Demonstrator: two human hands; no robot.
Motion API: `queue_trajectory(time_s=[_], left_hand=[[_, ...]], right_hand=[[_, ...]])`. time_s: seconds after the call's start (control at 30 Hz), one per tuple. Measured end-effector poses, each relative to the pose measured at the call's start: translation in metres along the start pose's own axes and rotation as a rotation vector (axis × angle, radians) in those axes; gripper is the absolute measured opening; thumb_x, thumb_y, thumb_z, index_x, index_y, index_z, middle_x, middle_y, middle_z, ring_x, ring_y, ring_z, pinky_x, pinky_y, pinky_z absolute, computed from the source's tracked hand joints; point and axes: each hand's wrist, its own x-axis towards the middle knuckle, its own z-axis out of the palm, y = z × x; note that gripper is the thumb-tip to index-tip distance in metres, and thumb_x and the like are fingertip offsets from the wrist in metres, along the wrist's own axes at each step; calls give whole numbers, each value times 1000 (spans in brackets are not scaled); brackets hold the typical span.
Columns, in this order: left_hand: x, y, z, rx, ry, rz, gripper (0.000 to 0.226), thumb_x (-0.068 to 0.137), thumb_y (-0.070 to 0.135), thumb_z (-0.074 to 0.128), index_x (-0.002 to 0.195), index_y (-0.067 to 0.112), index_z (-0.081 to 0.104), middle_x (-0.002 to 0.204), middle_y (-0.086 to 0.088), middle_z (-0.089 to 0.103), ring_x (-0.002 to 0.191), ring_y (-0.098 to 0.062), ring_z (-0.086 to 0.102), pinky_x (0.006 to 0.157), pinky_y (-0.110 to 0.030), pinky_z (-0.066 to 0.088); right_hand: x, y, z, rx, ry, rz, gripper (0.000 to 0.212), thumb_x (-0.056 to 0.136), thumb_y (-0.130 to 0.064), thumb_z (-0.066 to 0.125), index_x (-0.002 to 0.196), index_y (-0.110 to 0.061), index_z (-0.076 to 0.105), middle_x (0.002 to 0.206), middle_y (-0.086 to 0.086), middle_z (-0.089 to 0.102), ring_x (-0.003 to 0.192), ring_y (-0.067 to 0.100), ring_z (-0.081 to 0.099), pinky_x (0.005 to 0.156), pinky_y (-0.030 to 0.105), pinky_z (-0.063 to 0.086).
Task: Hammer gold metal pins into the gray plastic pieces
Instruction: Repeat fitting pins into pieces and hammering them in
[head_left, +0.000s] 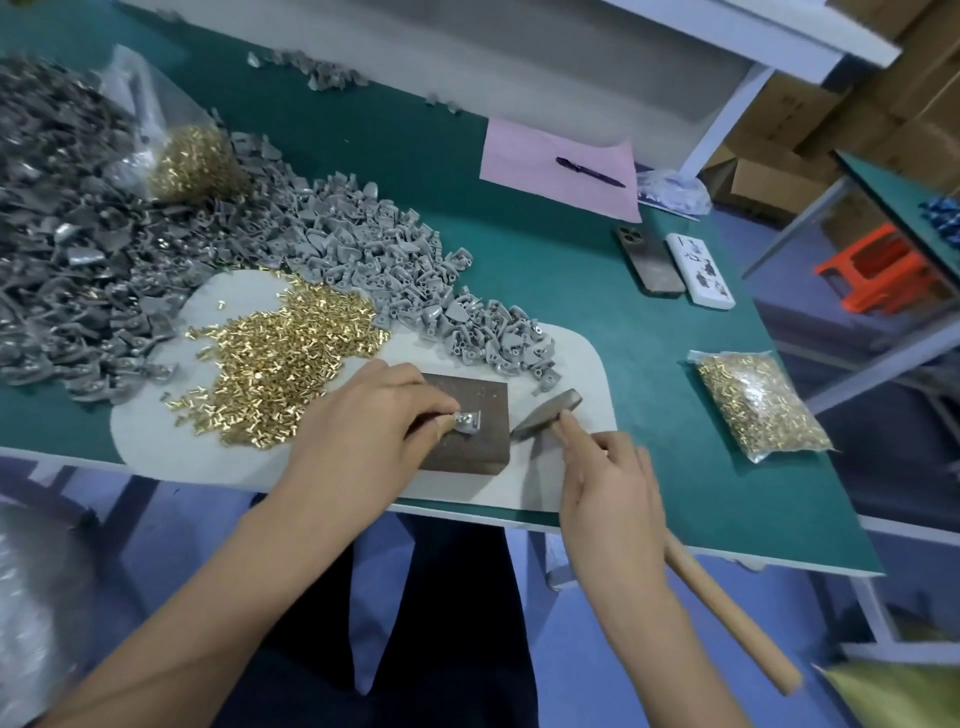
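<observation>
My left hand (358, 431) pinches a small gray plastic piece (467, 422) and holds it down on a dark metal block (467, 421). My right hand (608, 488) grips a hammer high on its wooden handle (727, 618), index finger stretched toward the steel head (545, 413). The head hangs just right of the block, close above the white mat (582, 364). A loose heap of gold pins (280, 353) lies on the mat left of the block. Behind it stretches a pile of gray plastic pieces (374, 254).
A darker heap of gray pieces (67, 249) fills the table's left side, with an opened bag of gold pins (192, 161) on it. A sealed bag of pins (753, 405) lies right. Two phones (675, 270), pink paper (561, 166) and a pen (589, 171) sit farther back.
</observation>
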Motion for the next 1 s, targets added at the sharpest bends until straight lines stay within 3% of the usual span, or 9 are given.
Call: queue_trajectory(time_s=[0.07,0.17,0.23,0.33,0.43,0.6,0.7,0.87,1.0], left_hand=[[-7,-2,-1,-48,21,-18,9,89,37,71,98,36,75,88,19,59,89,-6,52,60,-28,43],[-17,-6,-7,-135,58,-47,8,89,35,71,97,35,73,90,19,58,88,-4,54,63,-29,49],[-23,-11,-13,-165,89,-68,10,88,33,73,98,35,72,90,20,61,89,-5,55,64,-31,52],[-31,-27,-25,-186,130,-125,12,87,31,76,98,32,73,90,20,64,91,-4,54,68,-31,52],[-41,-51,-39,-168,143,-217,9,90,34,72,98,37,71,90,22,61,91,1,50,68,-26,47],[-67,-96,-60,-125,227,-383,10,88,35,66,97,39,69,91,22,64,91,-4,57,71,-28,51],[-83,-124,-69,-58,277,-508,11,89,39,62,98,38,68,93,22,64,95,-2,57,68,-20,46],[-98,-152,-75,38,304,-607,8,91,40,64,97,37,67,91,20,63,91,-6,56,69,-27,47],[-92,-155,-78,70,309,-593,5,91,40,64,94,36,66,88,19,62,89,-7,54,66,-29,48]], right_hand=[[1,-4,2,-7,117,-52,39,93,-6,64,127,-23,71,115,8,63,103,35,53,85,45,44],[12,-24,-2,260,242,-215,25,99,-20,62,121,-21,72,114,-3,62,105,24,57,90,40,49],[19,-51,-5,391,174,-393,23,98,-28,62,118,-23,72,108,-10,65,103,18,60,93,36,48],[27,-92,1,407,51,-544,13,93,-30,70,105,-28,76,101,-15,67,100,17,61,89,45,46],[34,-128,16,417,-56,-582,5,92,-25,75,96,-27,76,97,-15,66,97,16,61,86,48,46],[35,-188,45,497,-222,-646,11,96,-26,70,105,-27,75,101,-15,67,102,14,61,91,46,48],[35,-213,59,438,-255,-681,13,98,-30,66,109,-28,73,104,-16,66,104,10,57,95,40,47],[37,-236,79,367,-309,-695,12,97,-25,68,105,-21,76,99,-8,67,101,16,55,89,31,42],[38,-249,87,323,-289,-654,13,97,-33,66,105,-26,75,97,-12,64,100,12,50,85,30,42]])
